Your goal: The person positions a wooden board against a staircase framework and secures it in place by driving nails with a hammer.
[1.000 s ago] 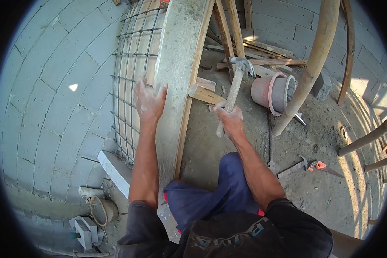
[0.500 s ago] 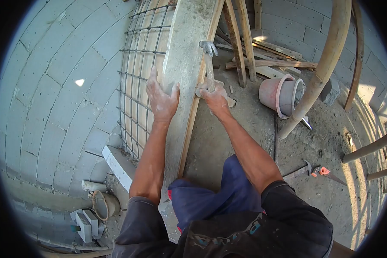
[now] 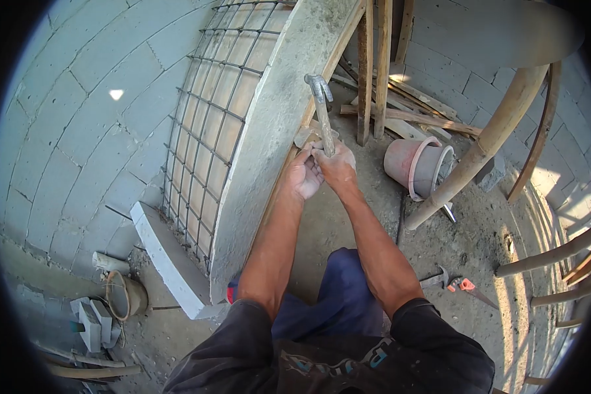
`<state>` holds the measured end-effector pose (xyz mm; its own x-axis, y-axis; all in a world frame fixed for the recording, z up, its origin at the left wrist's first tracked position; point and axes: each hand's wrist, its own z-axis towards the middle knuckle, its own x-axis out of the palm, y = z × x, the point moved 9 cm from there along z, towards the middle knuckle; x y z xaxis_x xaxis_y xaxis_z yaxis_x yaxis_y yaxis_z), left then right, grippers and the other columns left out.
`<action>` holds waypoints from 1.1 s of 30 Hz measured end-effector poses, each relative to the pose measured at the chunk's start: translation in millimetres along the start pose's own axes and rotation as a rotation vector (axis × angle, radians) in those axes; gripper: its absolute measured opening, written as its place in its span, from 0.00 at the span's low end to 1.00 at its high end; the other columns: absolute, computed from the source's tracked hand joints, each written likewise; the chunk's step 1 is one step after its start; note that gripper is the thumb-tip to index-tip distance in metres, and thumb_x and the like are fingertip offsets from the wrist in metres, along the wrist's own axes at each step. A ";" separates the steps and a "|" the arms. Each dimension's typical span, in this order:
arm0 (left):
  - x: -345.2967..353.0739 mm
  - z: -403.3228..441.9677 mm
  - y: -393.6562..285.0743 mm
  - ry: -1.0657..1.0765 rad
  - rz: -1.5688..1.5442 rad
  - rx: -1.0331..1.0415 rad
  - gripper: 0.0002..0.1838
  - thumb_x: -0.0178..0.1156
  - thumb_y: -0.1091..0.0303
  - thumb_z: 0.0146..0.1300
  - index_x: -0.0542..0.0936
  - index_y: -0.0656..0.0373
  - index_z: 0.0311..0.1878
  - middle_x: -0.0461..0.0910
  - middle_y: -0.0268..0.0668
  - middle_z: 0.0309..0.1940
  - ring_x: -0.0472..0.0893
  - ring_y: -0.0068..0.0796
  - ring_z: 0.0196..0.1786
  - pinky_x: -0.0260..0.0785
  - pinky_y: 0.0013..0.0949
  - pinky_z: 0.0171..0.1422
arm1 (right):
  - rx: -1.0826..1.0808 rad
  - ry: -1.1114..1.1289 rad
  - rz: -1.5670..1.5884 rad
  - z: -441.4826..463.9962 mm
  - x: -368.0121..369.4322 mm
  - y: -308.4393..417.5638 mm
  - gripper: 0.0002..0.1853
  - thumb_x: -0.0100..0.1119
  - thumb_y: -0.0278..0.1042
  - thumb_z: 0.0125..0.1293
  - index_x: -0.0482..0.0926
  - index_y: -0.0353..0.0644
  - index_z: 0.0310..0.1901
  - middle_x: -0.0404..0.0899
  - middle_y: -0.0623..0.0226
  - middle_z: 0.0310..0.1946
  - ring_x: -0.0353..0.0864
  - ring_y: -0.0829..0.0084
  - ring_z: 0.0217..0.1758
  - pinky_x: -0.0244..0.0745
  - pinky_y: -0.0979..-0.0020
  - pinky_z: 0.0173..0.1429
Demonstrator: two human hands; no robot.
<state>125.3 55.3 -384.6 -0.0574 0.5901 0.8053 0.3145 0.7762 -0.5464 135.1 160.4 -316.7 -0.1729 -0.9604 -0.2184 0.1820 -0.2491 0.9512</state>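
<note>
A claw hammer (image 3: 322,117) stands head-up in my right hand (image 3: 338,167), which is wrapped round its handle. Right beside it, my left hand (image 3: 305,176) is turned palm up with its fingers curled in against the right hand's fingers. Whatever may be pinched between the two hands is too small or hidden to make out. Just beyond the fingertips, a small wood piece (image 3: 303,137) sits against the wooden edge board (image 3: 279,190) of the long grey concrete slab (image 3: 262,141).
Steel mesh (image 3: 210,111) lies left of the slab, near a grey block wall (image 3: 92,125). Buckets (image 3: 400,164), a bamboo pole (image 3: 479,154) and wooden props (image 3: 364,85) stand to the right. A handsaw (image 3: 469,287) lies on the floor.
My left hand has come off the slab and moved right, down to my right hand, its fingers curling. The hammer stays in my right hand. The view has shifted.
</note>
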 end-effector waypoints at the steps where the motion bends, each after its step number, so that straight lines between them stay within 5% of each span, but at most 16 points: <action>1: -6.0 7.3 -0.3 -0.011 -0.055 0.009 0.11 0.60 0.59 0.71 0.80 0.52 0.51 0.82 0.30 0.42 0.81 0.24 0.46 0.77 0.34 0.53 | 0.012 0.013 0.010 -2.6 -3.3 4.8 0.15 0.67 0.38 0.62 0.83 0.40 0.48 0.84 0.62 0.30 0.81 0.72 0.31 0.78 0.68 0.39; 4: -18.0 32.6 -6.4 -0.039 -0.194 0.051 0.08 0.62 0.61 0.70 0.81 0.51 0.48 0.82 0.28 0.39 0.81 0.23 0.42 0.78 0.33 0.50 | -0.124 -0.036 -0.006 -15.9 -23.4 18.3 0.16 0.67 0.40 0.64 0.82 0.40 0.47 0.82 0.64 0.29 0.78 0.74 0.30 0.76 0.68 0.38; 7: -8.3 38.2 -20.0 -0.057 -0.246 0.106 0.07 0.62 0.62 0.70 0.82 0.51 0.46 0.81 0.26 0.36 0.81 0.21 0.38 0.78 0.31 0.46 | -0.001 0.007 -0.104 -33.1 -41.3 3.6 0.16 0.65 0.44 0.65 0.82 0.39 0.46 0.83 0.56 0.31 0.82 0.63 0.34 0.77 0.62 0.45; 12: -1.6 40.8 -19.2 -0.088 -0.287 0.104 0.06 0.62 0.61 0.70 0.82 0.50 0.45 0.80 0.24 0.34 0.78 0.19 0.34 0.76 0.28 0.41 | 0.149 0.050 -0.135 -57.7 -51.9 -31.3 0.19 0.65 0.48 0.66 0.82 0.38 0.42 0.80 0.59 0.27 0.78 0.65 0.31 0.75 0.62 0.43; 25: -5.6 49.6 -18.9 -0.100 -0.418 0.105 0.06 0.61 0.60 0.71 0.81 0.50 0.44 0.77 0.24 0.32 0.76 0.21 0.34 0.74 0.29 0.42 | 0.181 0.097 -0.178 -62.3 -41.4 -29.4 0.24 0.65 0.55 0.65 0.82 0.37 0.42 0.79 0.58 0.27 0.78 0.64 0.32 0.75 0.62 0.42; 33: -6.8 53.3 -16.9 -0.082 -0.465 0.096 0.08 0.61 0.59 0.70 0.81 0.51 0.42 0.78 0.24 0.31 0.76 0.21 0.33 0.73 0.30 0.40 | 0.155 0.121 -0.251 -57.8 -22.8 -29.7 0.26 0.64 0.57 0.65 0.81 0.36 0.45 0.81 0.51 0.29 0.81 0.54 0.34 0.75 0.57 0.43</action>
<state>69.9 50.0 -393.1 -0.2467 0.1878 0.9507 0.1492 0.9767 -0.1542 189.6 182.5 -352.6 -0.0758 -0.8816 -0.4658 -0.0027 -0.4669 0.8843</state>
